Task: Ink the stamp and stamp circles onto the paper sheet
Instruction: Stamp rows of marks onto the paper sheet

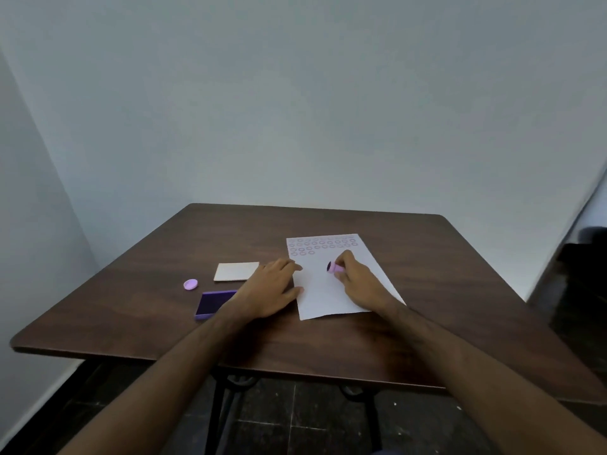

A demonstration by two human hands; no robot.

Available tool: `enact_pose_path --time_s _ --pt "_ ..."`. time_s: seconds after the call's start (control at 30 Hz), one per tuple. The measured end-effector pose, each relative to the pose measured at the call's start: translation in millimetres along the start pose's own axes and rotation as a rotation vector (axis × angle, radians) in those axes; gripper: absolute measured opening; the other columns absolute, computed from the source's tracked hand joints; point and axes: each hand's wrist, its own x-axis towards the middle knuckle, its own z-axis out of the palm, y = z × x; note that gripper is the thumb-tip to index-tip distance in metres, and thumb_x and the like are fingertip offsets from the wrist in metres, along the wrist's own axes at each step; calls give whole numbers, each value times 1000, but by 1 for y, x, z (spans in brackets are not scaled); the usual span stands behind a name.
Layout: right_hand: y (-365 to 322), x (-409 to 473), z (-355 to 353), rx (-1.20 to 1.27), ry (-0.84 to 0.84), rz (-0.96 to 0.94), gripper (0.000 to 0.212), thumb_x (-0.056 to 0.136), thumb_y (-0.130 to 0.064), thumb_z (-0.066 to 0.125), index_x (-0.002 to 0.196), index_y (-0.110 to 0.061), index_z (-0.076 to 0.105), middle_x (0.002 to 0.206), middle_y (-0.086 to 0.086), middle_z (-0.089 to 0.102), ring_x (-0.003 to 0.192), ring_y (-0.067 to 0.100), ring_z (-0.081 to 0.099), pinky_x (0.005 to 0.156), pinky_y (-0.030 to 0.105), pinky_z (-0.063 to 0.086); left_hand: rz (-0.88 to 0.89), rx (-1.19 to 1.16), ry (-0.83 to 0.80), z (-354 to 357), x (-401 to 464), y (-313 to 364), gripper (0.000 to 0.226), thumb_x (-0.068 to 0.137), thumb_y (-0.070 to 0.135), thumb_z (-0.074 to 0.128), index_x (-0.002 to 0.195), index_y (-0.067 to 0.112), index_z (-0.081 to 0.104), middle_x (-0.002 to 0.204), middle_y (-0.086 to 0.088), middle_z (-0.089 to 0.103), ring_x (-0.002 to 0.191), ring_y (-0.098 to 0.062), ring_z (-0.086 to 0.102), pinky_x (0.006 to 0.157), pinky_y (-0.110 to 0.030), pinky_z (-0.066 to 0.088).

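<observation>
A white paper sheet [323,292] lies on the dark wooden table [138,290], with several rows of faint purple circles across its top. My right hand [356,280] holds a small pink stamp [334,267] over the sheet's middle, tilted so its dark inked face points left. My left hand [271,289] rests flat, fingers spread, pressing the sheet's left edge. An open purple ink pad [212,304] sits to the left, partly hidden by my left wrist.
A pink round cap [191,284] lies left of the ink pad. A white rectangular lid [236,271] rests beyond the pad. The table stands in a corner between pale walls; a dark object is at the far right.
</observation>
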Motion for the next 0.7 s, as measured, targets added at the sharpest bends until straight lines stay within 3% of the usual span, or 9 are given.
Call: enact_pose_path --time_s 0.07,0.13,0.2,0.3,0.4,0.53,0.7 --pt "6 -10 -10 10 -31 -28 1 103 -20 47 104 -20 48 106 -12 57 92 -3 57 72 8 38 -13 -36 -7 4 0 2 54 98 44 49 146 21 41 155 -3 39 139 -21 41 115 -40 32" --pt "12 -24 -23 25 -80 -64 6 102 -24 49 108 -22 49 108 -12 59 93 -10 56 74 10 39 -17 -72 -15 7 -1 3 56 98 45 50 147 20 38 157 -3 37 141 -20 39 116 -38 31" --pt "18 -38 -38 90 -127 -81 8 101 -24 52 109 -22 51 111 -6 63 102 -4 58 81 21 44 -11 -110 -9 9 -2 4 58 98 44 50 149 19 36 158 -3 35 142 -20 37 116 -37 30" --pt "28 -60 -56 193 -182 -93 10 101 -17 53 111 -15 52 119 7 63 113 19 60 96 36 48 13 -125 -9 13 -2 5 59 98 42 50 149 18 36 159 -4 32 144 -19 34 118 -36 26" --pt "36 -82 -69 268 -216 -92 12 100 -12 54 112 -9 51 123 13 64 120 24 61 102 36 47 63 -103 -32 16 -3 6 56 99 46 47 148 19 39 160 -2 33 146 -17 31 120 -38 25" --pt "43 -105 -84 309 -206 -83 11 98 -14 58 108 -13 54 119 10 66 114 23 64 94 31 51 160 -8 -106 18 -11 10 55 101 53 34 148 25 39 157 2 39 145 -13 33 118 -39 28" --pt "35 -114 -92 423 -172 -90 14 92 -18 67 101 -11 60 110 7 72 105 23 71 89 28 54 268 112 -56 12 -20 21 49 97 62 30 134 34 48 137 9 51 125 -11 49 107 -36 33"
